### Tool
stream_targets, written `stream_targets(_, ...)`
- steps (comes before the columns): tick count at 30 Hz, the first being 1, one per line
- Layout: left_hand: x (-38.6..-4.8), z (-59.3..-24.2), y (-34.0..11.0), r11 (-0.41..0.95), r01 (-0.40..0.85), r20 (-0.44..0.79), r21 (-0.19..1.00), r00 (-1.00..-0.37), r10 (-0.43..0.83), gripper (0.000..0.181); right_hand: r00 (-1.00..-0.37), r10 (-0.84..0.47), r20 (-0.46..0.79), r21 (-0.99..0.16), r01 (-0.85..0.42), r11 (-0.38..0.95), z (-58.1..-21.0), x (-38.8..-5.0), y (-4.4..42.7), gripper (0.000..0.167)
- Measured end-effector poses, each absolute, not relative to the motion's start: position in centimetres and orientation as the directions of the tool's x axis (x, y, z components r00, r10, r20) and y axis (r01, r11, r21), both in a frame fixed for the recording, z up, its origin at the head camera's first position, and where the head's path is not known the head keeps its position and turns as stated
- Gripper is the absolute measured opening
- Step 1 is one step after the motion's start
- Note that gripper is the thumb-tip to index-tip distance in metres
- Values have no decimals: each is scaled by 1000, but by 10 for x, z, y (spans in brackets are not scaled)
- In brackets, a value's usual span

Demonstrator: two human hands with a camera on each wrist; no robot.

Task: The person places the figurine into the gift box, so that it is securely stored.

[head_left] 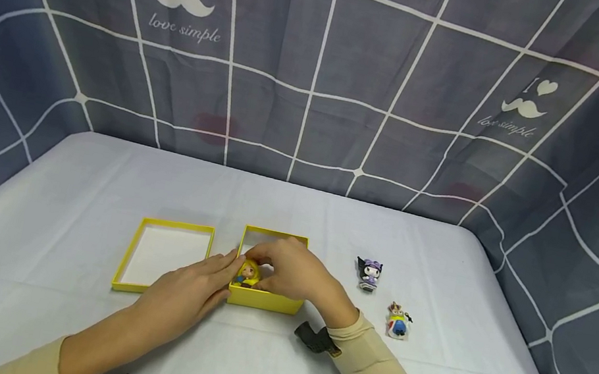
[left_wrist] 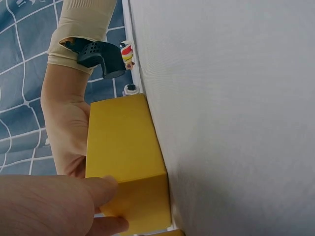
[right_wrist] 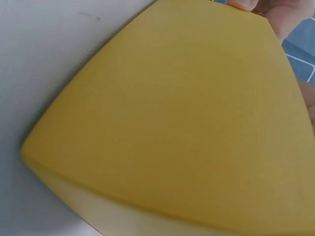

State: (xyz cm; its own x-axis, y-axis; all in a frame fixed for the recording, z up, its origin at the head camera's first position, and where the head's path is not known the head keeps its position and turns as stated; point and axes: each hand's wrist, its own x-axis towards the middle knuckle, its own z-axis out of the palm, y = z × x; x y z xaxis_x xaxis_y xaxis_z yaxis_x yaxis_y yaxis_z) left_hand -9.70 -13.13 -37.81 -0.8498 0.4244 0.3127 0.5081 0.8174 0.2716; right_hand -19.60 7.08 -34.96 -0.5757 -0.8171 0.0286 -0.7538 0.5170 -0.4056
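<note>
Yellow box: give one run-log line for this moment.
Left hand: touching yellow box | right hand: touching blonde figurine inside box | yellow lid: left of box

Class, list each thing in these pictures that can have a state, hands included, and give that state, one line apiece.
Box: open, upright.
Lid: off, lying inside up.
Doll: in the box.
Purple figure: out of the box.
Blue figure: out of the box.
Left hand: touching the box, fingers extended.
Right hand: at the doll, fingers curled round it.
Curtain: hanging.
</note>
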Motion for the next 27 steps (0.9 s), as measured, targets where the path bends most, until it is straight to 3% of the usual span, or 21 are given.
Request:
stream_targets(9, -97, -378, -131, 818, 505, 304, 276, -853, 424, 57, -574, -817, 47, -440, -747, 499, -352, -196, 71, 39)
stream_targets(19, -97, -379, -131, 818, 509, 317, 268, -848, 424, 56, -566, -824, -26, -511, -701, 498, -350, -197, 73, 44)
stream_targets(27, -98, -380, -131, 823, 506, 319, 257, -849, 421, 58, -562, -827, -4, -506, -713, 486, -351, -198, 74, 45)
